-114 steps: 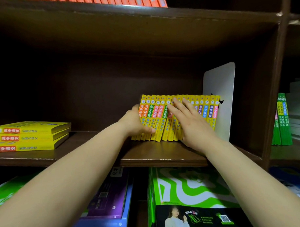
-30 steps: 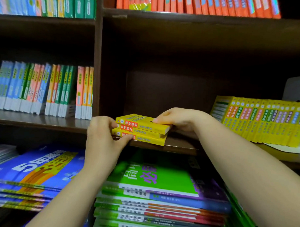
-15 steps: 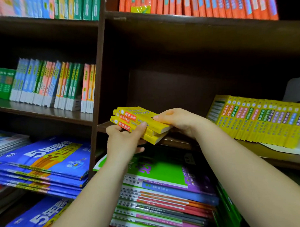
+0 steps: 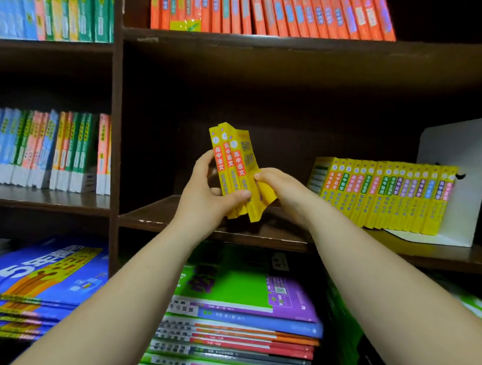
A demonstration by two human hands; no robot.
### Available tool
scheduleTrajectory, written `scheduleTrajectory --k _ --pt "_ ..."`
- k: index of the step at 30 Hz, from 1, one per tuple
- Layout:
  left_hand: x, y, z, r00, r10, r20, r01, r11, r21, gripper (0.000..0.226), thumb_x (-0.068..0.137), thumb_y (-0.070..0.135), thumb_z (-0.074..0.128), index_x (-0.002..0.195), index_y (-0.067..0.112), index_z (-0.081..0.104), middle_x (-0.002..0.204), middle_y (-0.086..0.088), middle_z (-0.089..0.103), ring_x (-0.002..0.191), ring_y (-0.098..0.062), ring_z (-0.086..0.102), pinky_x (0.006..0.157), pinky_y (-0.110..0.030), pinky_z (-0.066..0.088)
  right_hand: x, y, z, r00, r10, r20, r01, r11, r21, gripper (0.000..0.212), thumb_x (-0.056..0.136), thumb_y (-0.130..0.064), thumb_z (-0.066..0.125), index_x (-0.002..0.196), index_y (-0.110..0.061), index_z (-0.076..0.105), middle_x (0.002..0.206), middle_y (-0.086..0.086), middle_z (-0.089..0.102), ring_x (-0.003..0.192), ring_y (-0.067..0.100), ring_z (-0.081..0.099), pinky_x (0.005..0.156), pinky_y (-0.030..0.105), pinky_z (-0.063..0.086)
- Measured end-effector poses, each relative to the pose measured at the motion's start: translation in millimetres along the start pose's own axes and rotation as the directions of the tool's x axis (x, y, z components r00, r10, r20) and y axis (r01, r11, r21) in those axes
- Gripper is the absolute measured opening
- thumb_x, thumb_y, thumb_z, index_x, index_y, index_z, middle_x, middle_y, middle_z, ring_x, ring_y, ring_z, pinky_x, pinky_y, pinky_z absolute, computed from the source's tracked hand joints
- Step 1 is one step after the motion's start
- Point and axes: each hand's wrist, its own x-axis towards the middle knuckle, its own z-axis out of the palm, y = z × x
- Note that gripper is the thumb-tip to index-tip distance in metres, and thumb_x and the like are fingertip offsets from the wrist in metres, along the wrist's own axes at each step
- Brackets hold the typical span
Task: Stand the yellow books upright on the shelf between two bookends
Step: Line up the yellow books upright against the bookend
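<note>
While both hands hold them in the air, three yellow books (image 4: 236, 171) stand nearly upright as a small bundle, spines facing the camera, tops tipped slightly to the left. They hang just above the front edge of the dark wooden shelf (image 4: 162, 216), not resting on it. The left hand (image 4: 206, 197) wraps the bundle from the left, thumb pressed across the lower spines. The right hand (image 4: 282, 193) closes on it from the right, fingertips pinching the outermost cover. Neither hand is free.

To the right, well apart from the bundle, a long row of yellow books (image 4: 384, 197) already stands on the same shelf, leaning a little left. Its far end rests against a white bookend (image 4: 458, 187). Its near end, the left one, has no support showing; no second bookend is in sight.

Bare shelf lies between the bundle and that open end. Judging from this, the bundle must travel rightward and down, keeping its long axis vertical, to meet the row. The right hand sits nearer the row.
</note>
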Motion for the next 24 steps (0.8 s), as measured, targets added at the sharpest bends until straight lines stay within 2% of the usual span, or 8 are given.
scheduleTrajectory --k 4,7,9,12,15,19,22,24 --pt "3 -7 16 0.997 0.01 0.074 -0.017 0.995 0.099 0.081 0.07 0.014 0.075 0.136 0.026 0.029 0.105 0.017 0.046 0.07 0.01 0.051 0.06 0.003 0.043 0 7 -6 0.989 0.144 -0.04 -0.145 0.989 -0.036 0.035 0.094 -0.028 0.032 0.116 -0.015 0.057 0.104 0.001 0.055 0.079 0.007 0.05 0.063 0.016 0.035" --pt "5 -13 24 0.995 0.018 0.1 -0.032 0.99 0.135 0.082 0.071 0.014 0.075 0.137 0.025 0.028 0.111 0.017 0.042 0.071 0.013 0.045 0.06 0.008 0.039 -4 10 -8 0.982 0.187 -0.027 -0.188 0.981 -0.047 0.035 0.095 -0.031 0.028 0.11 -0.019 0.058 0.108 0.0 0.056 0.078 0.003 0.049 0.061 0.016 0.031" --pt "8 -14 26 0.994 0.016 0.111 -0.033 0.988 0.149 0.084 0.071 0.014 0.075 0.138 0.024 0.026 0.119 0.01 0.041 0.069 0.009 0.047 0.059 0.007 0.04 -2 10 -9 0.981 0.179 -0.075 -0.187 0.976 -0.113 0.036 0.096 -0.033 0.03 0.115 -0.018 0.057 0.11 0.0 0.056 0.081 0.006 0.052 0.068 0.019 0.038" --pt "12 -15 28 0.989 -0.02 0.144 -0.006 0.984 0.178 0.09 0.07 0.017 0.076 0.141 0.023 0.022 0.134 0.0 0.04 0.069 0.009 0.043 0.056 0.01 0.038 3 20 -10 0.945 -0.012 -0.327 -0.096 0.945 -0.312 0.034 0.092 -0.03 0.048 0.12 -0.011 0.05 0.117 0.004 0.056 0.094 0.014 0.051 0.077 0.026 0.041" --pt "13 -14 30 0.976 -0.036 0.214 -0.012 0.976 0.22 0.092 0.071 0.017 0.075 0.143 0.025 0.018 0.138 -0.002 0.037 0.077 0.011 0.04 0.06 0.012 0.032 -3 21 -8 0.88 -0.244 -0.408 0.071 0.916 -0.396 0.009 0.091 -0.022 0.05 0.096 -0.015 0.051 0.079 -0.01 0.051 0.08 0.01 0.051 0.066 0.02 0.039" --pt "18 -15 29 0.94 -0.075 0.332 -0.004 0.973 0.23 0.103 0.068 0.014 0.077 0.145 0.029 0.011 0.144 -0.002 0.031 0.127 -0.015 0.041 0.098 -0.02 0.032 -17 12 -10 0.921 -0.21 -0.327 0.093 0.936 -0.339 0.029 0.09 -0.045 0.044 0.103 -0.02 0.05 0.096 -0.005 0.057 0.091 0.011 0.057 0.075 0.024 0.048" --pt "24 -14 29 0.857 -0.163 0.489 0.104 0.984 0.146 0.109 0.069 0.001 0.073 0.145 0.034 0.003 0.149 0.0 0.032 0.131 -0.021 0.041 0.098 -0.032 0.045 -23 9 -13 0.942 -0.176 -0.287 0.043 0.909 -0.414 0.055 0.079 -0.047 0.061 0.121 -0.016 0.043 0.097 -0.009 0.053 0.086 0.006 0.054 0.069 0.019 0.043" --pt "30 -13 32 0.819 -0.184 0.543 0.154 0.983 0.101 0.106 0.072 -0.008 0.067 0.145 0.035 0.004 0.15 0.001 0.03 0.128 -0.021 0.044 0.091 -0.035 0.052 -20 12 -15 0.926 -0.177 -0.335 0.001 0.886 -0.464 0.064 0.075 -0.038 0.069 0.125 -0.012 0.038 0.11 0.0 0.056 0.1 0.015 0.056 0.075 0.024 0.043"
